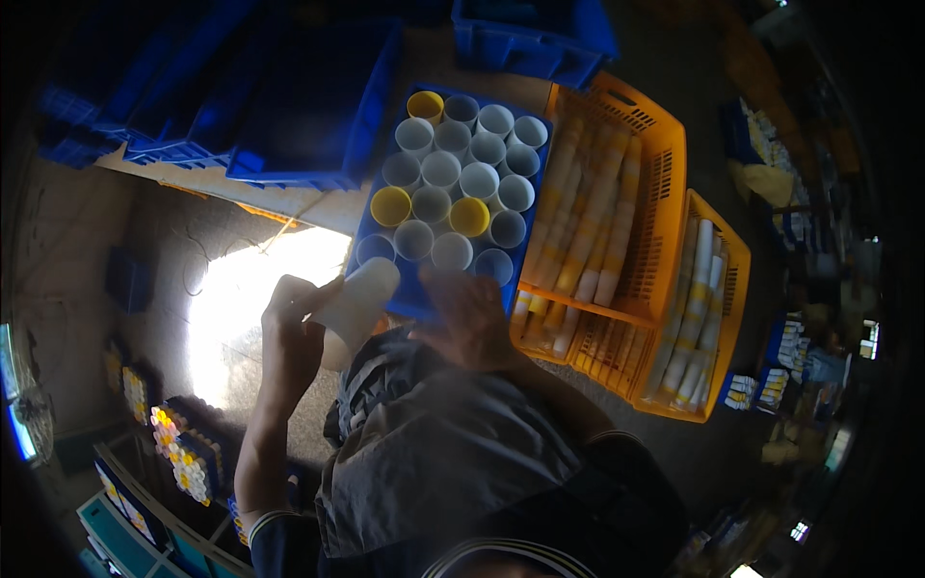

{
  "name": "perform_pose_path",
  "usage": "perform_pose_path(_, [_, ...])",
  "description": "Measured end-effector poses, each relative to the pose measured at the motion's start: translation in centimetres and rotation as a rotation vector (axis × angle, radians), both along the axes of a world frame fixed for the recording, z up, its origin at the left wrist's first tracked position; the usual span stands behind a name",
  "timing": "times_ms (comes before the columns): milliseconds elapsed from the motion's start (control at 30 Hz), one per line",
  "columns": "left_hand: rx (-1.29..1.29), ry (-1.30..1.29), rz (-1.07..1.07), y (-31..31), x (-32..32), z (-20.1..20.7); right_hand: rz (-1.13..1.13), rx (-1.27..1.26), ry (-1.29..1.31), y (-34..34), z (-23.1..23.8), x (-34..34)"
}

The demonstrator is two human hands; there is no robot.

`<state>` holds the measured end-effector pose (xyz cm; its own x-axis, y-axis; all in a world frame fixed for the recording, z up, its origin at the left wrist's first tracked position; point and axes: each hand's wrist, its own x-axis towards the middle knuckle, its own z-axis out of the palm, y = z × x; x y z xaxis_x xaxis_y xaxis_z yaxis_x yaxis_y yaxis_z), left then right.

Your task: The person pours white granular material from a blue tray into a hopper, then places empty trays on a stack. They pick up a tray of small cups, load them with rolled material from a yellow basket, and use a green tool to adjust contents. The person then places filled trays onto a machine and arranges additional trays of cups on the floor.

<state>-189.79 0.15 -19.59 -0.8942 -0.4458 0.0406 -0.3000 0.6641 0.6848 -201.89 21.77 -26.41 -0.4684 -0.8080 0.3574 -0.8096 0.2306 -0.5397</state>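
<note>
A white, slightly tapered tube [360, 295] is gripped in my left hand [297, 323], tilted just off the crate's near left corner. Part of a second pale tube [335, 349] shows below it; whether it is in the same grip I cannot tell. The blue crate [412, 295] holds rows of upright open-topped tubes, mostly white [441, 169], with a few yellow ones [469, 217]. My right hand [470, 316] is over the crate's near end, close to the front row of tubes. Its fingers are smeared and dark, so their grip does not show.
Right of the blue crate, an orange slotted crate [665, 164] and a smaller orange one [737, 279] hold long white and yellow stacks in clear wrapping. Empty-looking blue crates [318, 106] stand at left, another blue crate [540, 43] at the back.
</note>
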Motion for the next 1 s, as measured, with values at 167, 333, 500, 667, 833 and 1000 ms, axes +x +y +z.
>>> perform_pose_path(167, [0.093,0.174,0.025,3.1,0.7,3.0,0.220,0.016,-0.032,0.4,1.7,0.7])
perform_pose_path(333, [0.041,0.180,0.112,1.8,0.5,1.2,-0.476,-0.219,-0.632,5.2,-2.1,-1.5])
perform_pose_path(500, [0.198,-0.129,-0.133,2.6,-3.7,-5.4,-0.346,0.031,-0.334,6.7,-4.7,-1.3])
perform_pose_path(667, [0.156,-0.080,-0.340,3.8,-4.4,-4.8,-0.139,0.030,-0.133,5.5,-2.0,-0.5])
perform_pose_path(833, [0.524,-0.131,-0.235,3.4,-3.9,-3.0,0.041,-0.116,-0.145,2.1,-1.4,-0.7])
perform_pose_path(1000, [-0.199,-0.176,-0.101,-1.3,-6.1,-9.0,-0.205,-0.585,-0.912,-1.2,-3.8,-1.8])
